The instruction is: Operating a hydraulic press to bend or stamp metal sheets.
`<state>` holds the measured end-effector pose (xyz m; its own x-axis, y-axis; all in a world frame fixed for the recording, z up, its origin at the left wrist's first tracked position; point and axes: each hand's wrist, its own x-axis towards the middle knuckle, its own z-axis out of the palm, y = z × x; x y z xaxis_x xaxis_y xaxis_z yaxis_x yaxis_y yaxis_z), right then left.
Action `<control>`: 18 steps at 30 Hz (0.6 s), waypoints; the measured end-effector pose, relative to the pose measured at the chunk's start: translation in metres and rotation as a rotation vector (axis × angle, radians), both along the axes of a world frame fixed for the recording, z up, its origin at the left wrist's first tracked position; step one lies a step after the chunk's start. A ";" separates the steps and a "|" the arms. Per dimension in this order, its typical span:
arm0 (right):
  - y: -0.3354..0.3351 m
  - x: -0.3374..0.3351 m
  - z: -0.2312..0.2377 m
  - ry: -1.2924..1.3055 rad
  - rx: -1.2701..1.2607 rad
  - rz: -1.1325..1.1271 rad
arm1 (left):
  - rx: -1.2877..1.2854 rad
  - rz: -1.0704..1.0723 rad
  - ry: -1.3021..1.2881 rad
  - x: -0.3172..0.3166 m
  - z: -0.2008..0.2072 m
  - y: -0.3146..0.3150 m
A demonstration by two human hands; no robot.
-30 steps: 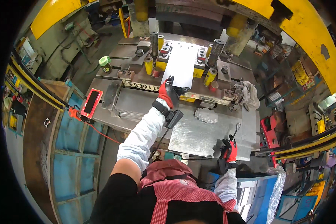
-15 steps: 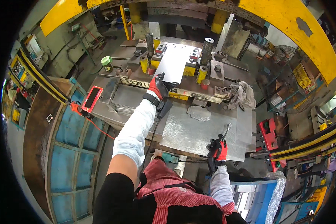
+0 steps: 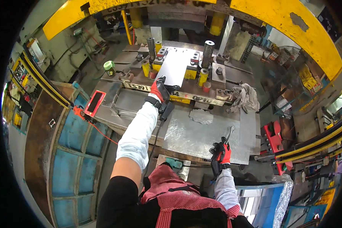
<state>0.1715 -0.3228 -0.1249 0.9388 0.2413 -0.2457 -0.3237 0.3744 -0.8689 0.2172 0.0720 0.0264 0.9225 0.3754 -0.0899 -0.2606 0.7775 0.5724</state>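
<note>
Extending lengthwise away from the nearer left hand [image 3: 160, 91], whose finger grip I cannot tell, is the white sheet [image 3: 173, 68]; the right hand [image 3: 221, 152] clamps a metal tool [image 3: 229, 134].

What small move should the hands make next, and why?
I'd suggest a gentle straightening nudge with the left hand: it is at the near edge of the pale sheet, which lies between two dark upright posts. The right hand, gripping a slim metal tool over the flat metal plate, seems less well placed.
</note>
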 end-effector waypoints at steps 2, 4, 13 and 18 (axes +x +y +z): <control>-0.002 0.000 0.000 0.088 0.172 -0.012 | 0.032 0.018 0.020 -0.002 0.003 -0.004; -0.003 0.003 -0.006 0.117 0.137 -0.026 | 0.043 0.007 -0.019 -0.002 0.006 -0.006; -0.003 0.004 -0.014 0.131 0.153 -0.004 | 0.028 -0.001 -0.022 0.000 -0.002 0.002; -0.004 0.004 -0.011 0.132 0.147 -0.007 | 0.112 -0.039 -0.035 0.004 -0.008 0.005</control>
<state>0.1756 -0.3270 -0.1359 0.9026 0.2774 -0.3293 -0.4281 0.4967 -0.7550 0.2208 0.0766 0.0180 0.9384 0.3452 -0.0169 -0.2528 0.7190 0.6475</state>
